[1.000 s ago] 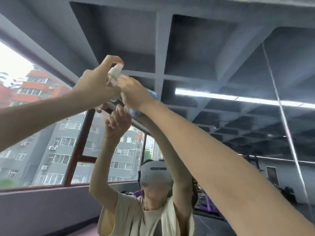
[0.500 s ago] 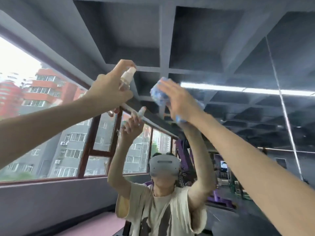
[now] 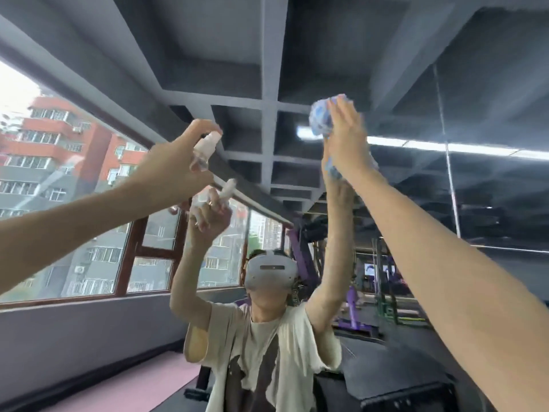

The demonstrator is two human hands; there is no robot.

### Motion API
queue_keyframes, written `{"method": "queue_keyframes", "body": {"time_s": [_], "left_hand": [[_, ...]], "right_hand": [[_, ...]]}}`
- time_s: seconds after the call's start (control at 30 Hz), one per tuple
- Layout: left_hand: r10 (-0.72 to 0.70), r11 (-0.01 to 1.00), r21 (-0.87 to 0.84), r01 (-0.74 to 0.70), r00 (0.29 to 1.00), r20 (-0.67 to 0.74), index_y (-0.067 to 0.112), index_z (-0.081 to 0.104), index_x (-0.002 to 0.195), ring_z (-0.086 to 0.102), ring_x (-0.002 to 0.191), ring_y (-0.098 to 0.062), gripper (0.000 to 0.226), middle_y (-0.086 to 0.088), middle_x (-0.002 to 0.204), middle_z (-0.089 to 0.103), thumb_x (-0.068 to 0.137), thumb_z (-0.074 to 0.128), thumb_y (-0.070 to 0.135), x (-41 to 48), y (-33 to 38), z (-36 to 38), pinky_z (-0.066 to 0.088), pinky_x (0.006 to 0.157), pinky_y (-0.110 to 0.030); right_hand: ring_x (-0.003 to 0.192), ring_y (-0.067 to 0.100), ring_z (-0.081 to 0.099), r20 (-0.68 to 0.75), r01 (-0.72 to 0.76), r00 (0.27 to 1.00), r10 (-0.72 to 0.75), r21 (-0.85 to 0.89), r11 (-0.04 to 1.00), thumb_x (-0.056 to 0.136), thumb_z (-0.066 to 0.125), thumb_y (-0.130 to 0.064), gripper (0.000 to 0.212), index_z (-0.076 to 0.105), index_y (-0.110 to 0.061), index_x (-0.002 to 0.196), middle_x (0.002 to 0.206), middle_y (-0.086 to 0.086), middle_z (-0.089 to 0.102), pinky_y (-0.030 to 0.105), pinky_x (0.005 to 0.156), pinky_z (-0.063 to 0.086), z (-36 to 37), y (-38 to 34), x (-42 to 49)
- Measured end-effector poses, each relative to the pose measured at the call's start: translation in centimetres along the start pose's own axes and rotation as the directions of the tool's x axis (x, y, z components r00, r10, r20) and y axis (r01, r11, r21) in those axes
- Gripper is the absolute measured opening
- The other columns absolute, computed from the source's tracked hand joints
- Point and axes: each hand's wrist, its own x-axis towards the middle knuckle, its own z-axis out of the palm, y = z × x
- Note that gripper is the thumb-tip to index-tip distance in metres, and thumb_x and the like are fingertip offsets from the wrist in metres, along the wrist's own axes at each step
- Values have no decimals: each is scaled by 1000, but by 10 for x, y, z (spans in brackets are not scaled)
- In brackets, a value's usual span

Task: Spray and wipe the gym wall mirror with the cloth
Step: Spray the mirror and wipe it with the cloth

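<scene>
Two light things are up at the top of my reach. My left hand (image 3: pixel 172 171) is curled round the small clear spray bottle (image 3: pixel 203 150), forefinger on its white nozzle, near the mirror (image 3: pixel 490 188). My right hand (image 3: pixel 347 138) looks flat, fingers stretched upward, pressing the bunched blue-and-white cloth (image 3: pixel 322 120) on the glass, high and to the right of the bottle. That hand is blurred, so I cannot be sure how the thumb lies.

I judge the bottle to be nearly weightless but smooth and slippery when wet. It is best taken round the body, with one finger free for the pump. The cloth is soft and limp. It will fold under my palm and trail at the wrist, so I should keep it wadded beneath the fingers and not drag it by a corner. The glass is hard and breakable, so spread pressure suits it better than knuckles.

A vertical seam (image 3: pixel 447 150) runs down the mirror to the right of the cloth, and the fabric may catch there. Between my two arms the glass is open for wide strokes. I cannot make out the mirror's upper edge.
</scene>
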Motion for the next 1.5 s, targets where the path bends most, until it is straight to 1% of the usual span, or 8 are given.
{"method": "queue_keyframes", "body": {"time_s": [0.1, 0.23, 0.37, 0.5, 0.67, 0.83, 1.27, 1.5], "left_hand": [[27, 998, 54, -27, 1000, -8, 30, 35, 138, 49, 41, -16, 58, -6, 90, 53, 90, 54, 5, 16, 21, 8, 34, 31, -10], [79, 995, -58, -80, 996, -33, 35, 38, 131, 58, 44, -21, 55, -12, 94, 61, 87, 53, 7, 39, 38, 21, 39, 32, -17], [104, 989, -107, -104, 995, -8, 39, 37, 132, 59, 46, -25, 57, -5, 84, 54, 87, 52, 5, 46, 52, 28, 46, 33, -22], [108, 992, -74, -105, 994, 33, 35, 37, 135, 53, 43, -18, 60, 8, 77, 48, 88, 56, 3, 41, 49, 36, 37, 33, -12], [129, 991, -42, -125, 985, 118, 30, 37, 135, 53, 42, -16, 58, 4, 75, 51, 87, 58, 5, 24, 50, 57, 36, 33, -13], [190, 981, -61, -184, 976, 106, 32, 37, 135, 54, 45, -16, 56, 2, 72, 53, 88, 57, 11, -2, 76, 82, 39, 37, -18], [290, 954, -155, -256, 919, 268, 21, 35, 142, 54, 46, -10, 64, 6, 60, 54, 85, 53, -4, -119, 95, 126, 47, 47, -25], [133, 985, -145, -91, 938, 319, 33, 30, 138, 64, 59, -23, 62, -10, 76, 69, 88, 58, 10, -168, 72, 134, 44, 46, -11]], "right_hand": [[144, 31, 29, -23, -110, 994, 110, 34, 993, 90, 41, 8, 51, 45, -1, 141, 150, 16, 38, 20, 116, 7, -5, -10, 9], [140, 25, 34, 334, 510, 753, -567, 249, 824, 86, 46, 9, 51, 54, -2, 135, 146, 16, 46, 34, 118, 18, -4, -39, -60], [138, 36, 37, 49, -1, 999, 0, 21, 1000, 79, 35, -14, 61, 50, 1, 136, 146, 20, 44, 41, 117, 24, -53, 77, -5], [130, 33, 44, -133, -319, 941, 313, -27, 947, 78, 41, -13, 52, 57, -1, 126, 137, 17, 53, 41, 110, 33, -51, 110, 8], [141, 8, 27, 188, 291, 925, -330, 207, 934, 94, 36, -1, 48, 52, -8, 139, 148, 2, 42, 17, 117, 14, -42, 72, -69], [142, 19, 29, -4, -122, 992, 124, 138, 983, 92, 33, 2, 51, 49, -6, 140, 150, 12, 41, 26, 120, 16, -78, 125, -82], [145, 14, 28, 376, 395, 796, -473, 269, 878, 78, 63, 15, 86, 37, -29, 147, 155, -11, 32, 34, 121, 14, -97, 90, -416], [141, 24, 35, -24, -146, 988, 153, 180, 973, 88, 39, 8, 54, 57, -12, 135, 146, 3, 49, 17, 119, 2, -49, 59, -211]]}}
